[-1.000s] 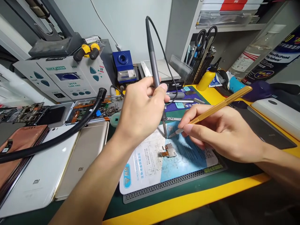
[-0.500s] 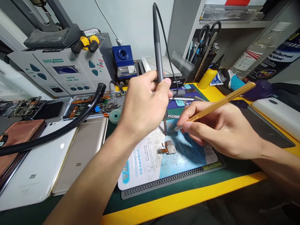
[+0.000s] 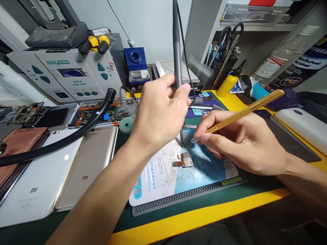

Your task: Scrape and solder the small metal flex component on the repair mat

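My left hand (image 3: pixel 163 109) is closed around a soldering iron (image 3: pixel 176 44), a slim grey pen-shaped tool with a black cable running from its top. Its tip points down at the worn blue-and-white card (image 3: pixel 204 177). Pinched in my right hand (image 3: pixel 245 143) is a craft knife (image 3: pixel 235 115) with a gold knurled handle, its short blade just right of the iron's tip. A small metal phone part (image 3: pixel 188 160) with copper-coloured flex tabs lies on the card, nearer me than both tips. My left hand hides the iron's middle.
A black hose (image 3: pixel 76 137) arches over two phones (image 3: pixel 33 183) at left. Behind stand a grey rework station (image 3: pixel 74 78) and a tray of circuit boards (image 3: pixel 114 110). A yellow bottle (image 3: pixel 227 83) and a mesh cup (image 3: pixel 222 73) with scissors are at back right.
The soldering iron has shifted slightly to the right with my left hand and stands a little more upright. My right hand keeps its hold on the knife; the phone part lies in place.
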Demonstrator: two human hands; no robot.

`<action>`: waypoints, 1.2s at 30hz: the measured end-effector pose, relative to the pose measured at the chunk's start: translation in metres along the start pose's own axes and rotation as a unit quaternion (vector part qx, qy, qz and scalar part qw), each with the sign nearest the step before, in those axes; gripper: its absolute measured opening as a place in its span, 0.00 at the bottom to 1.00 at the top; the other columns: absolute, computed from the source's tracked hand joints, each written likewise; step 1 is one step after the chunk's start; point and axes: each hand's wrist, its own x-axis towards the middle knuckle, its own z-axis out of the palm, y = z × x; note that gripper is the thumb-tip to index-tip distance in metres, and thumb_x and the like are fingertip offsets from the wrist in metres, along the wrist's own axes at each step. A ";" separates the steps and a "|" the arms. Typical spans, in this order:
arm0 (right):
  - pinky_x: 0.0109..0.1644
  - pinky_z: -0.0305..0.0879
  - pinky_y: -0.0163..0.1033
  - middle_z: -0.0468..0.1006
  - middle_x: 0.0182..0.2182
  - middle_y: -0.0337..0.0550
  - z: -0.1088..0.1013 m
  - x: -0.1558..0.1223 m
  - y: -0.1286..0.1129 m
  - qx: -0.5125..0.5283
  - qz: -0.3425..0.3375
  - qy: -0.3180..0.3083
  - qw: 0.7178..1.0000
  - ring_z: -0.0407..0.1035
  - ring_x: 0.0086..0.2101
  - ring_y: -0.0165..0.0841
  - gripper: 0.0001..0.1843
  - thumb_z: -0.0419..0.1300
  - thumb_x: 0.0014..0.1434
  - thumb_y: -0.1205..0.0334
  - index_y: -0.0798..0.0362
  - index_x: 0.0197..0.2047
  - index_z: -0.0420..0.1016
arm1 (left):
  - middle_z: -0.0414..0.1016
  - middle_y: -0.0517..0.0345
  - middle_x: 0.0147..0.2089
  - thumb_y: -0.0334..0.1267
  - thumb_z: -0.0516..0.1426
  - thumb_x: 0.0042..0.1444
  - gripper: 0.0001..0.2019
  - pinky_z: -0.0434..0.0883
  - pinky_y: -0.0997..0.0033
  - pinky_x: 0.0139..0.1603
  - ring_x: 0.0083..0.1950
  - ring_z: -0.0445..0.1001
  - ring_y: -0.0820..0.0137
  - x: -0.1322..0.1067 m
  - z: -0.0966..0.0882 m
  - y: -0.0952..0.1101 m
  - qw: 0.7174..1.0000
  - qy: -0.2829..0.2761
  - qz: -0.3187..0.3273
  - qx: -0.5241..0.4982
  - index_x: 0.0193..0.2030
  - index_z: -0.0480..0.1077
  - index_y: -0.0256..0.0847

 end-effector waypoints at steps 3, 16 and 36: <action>0.19 0.55 0.33 0.68 0.19 0.32 0.001 0.000 -0.002 -0.002 0.001 -0.003 1.000 0.59 0.18 0.25 0.04 0.62 0.65 0.66 0.54 0.36 0.75 | 0.77 0.58 0.28 0.33 0.60 0.67 0.11 0.63 0.74 0.22 0.28 0.78 0.70 0.000 -0.001 0.000 1.000 -0.005 0.002 0.000 0.31 0.71 0.42; 0.19 0.53 0.32 0.69 0.22 0.33 0.001 0.001 -0.002 -0.010 -0.008 -0.006 1.000 0.59 0.20 0.24 0.04 0.62 0.64 0.70 0.54 0.36 0.75 | 0.77 0.59 0.28 0.35 0.60 0.66 0.06 0.60 0.70 0.23 0.25 0.71 0.71 -0.001 -0.001 0.001 1.000 -0.007 -0.004 -0.007 0.35 0.73 0.43; 0.19 0.53 0.33 0.69 0.21 0.33 0.001 0.001 -0.004 -0.028 -0.005 -0.006 1.000 0.59 0.19 0.24 0.04 0.63 0.62 0.71 0.54 0.35 0.76 | 0.79 0.59 0.30 0.35 0.60 0.66 0.09 0.56 0.70 0.20 0.19 0.59 0.77 0.000 0.000 0.000 1.000 -0.003 0.003 0.005 0.32 0.72 0.42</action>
